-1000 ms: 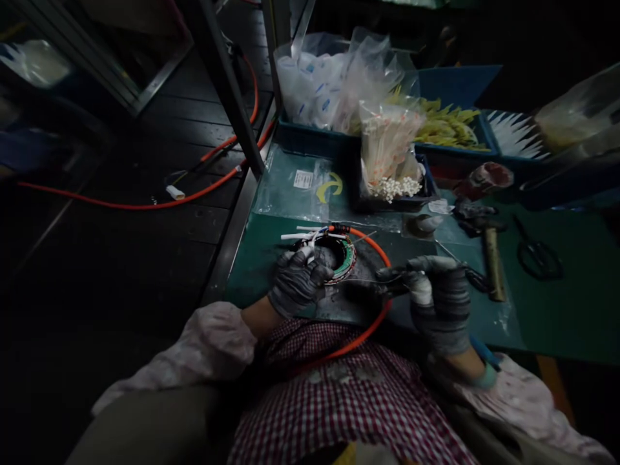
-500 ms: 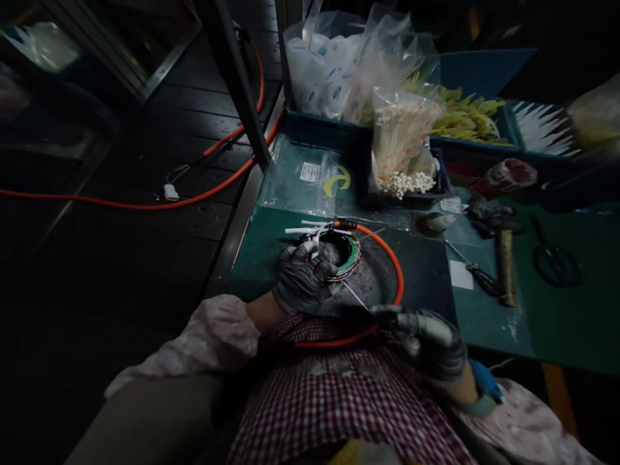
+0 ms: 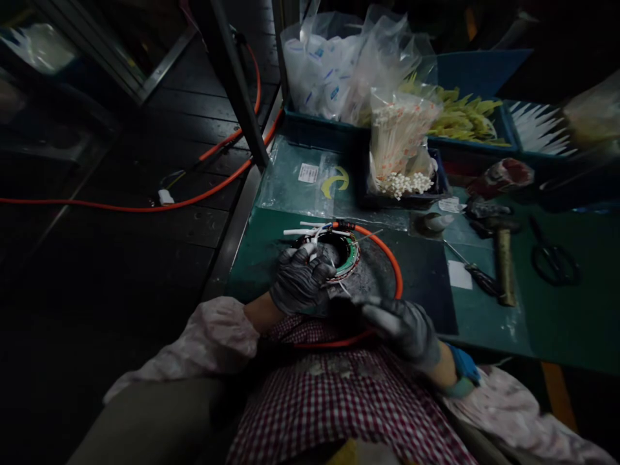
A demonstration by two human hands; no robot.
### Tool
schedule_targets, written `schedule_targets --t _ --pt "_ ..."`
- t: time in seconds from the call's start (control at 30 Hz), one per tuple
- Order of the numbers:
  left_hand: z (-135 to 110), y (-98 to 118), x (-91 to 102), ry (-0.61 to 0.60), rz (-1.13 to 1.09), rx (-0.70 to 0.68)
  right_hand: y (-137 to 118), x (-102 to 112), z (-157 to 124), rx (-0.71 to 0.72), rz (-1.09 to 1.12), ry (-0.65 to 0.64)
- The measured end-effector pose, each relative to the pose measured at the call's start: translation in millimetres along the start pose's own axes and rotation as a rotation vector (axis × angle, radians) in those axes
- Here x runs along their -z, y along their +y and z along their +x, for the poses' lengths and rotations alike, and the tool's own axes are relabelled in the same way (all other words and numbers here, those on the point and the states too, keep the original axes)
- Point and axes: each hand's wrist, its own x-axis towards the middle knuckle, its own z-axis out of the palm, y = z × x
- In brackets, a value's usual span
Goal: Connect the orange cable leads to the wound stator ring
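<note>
**A:** Dim bench, green mat along the near edge, dark floor off to the left. Log the workpiece first.

**B:** One wound stator ring — green insulation, copper winding, white sleeved leads fanning out at its far-left side. It lies flat on a round dark pad, near the bench's front edge, just ahead of the person's lap.

**A:** Hands?

**B:** Left hand, grey glove, curled over the ring's near-left rim and clamping it down. Right hand, also gloved, fingers closed around something thin at the ring's near side — looks like a fine strand or needle, but too dark to name.

**A:** Handling judgement?

**B:** Probably a stiff, fairly heavy core, yet the windings and leads are delicate. I'd grip the outer rim, never the wires. Gloves should help against slipping.

**A:** Counts, working outward.

**B:** One orange hose looping around the pad. One hammer, one screwdriver-like tool, one pair of scissors to the right. One bag of white cable ties upright in a tray; behind it, blue bins — at least two — with plastic bags and yellow pieces. Second orange hose on the floor.
</note>
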Motion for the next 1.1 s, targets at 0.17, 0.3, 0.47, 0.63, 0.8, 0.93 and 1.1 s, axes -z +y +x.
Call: schedule_targets --t 0.17,0.3,0.47,0.63,0.8,0.93,1.1 --pt "1.7 -6.5 0.3 -0.004 -0.037 -0.014 27.5 -20.2 34.7 -0.088 -0.116 0.136" --pt "-1.1 -11.3 -3.1 -0.081 -0.094 0.008 30.8 -21.5 61.4 -0.030 -0.158 0.057" --pt "-3.3 -12.1 -4.9 -0.129 -0.122 0.057 23.0 -13.3 80.7 -0.121 0.125 0.023" --pt "-2.3 -11.5 -4.3 -0.054 -0.110 0.007 23.4 1.0 82.1 -0.153 0.312 -0.159" --pt "-3.5 -13.3 -6.5 -0.036 -0.087 -0.005 30.6 0.5 75.6 -0.180 0.253 -0.082" --pt "-4.6 -15.5 -7.3 -0.030 -0.103 -0.010 33.0 -3.6 75.5 -0.127 0.263 -0.095" --pt "-2.1 -15.8 -5.0 0.039 -0.113 -0.015 37.6 -3.4 72.8 -0.051 0.266 -0.115"
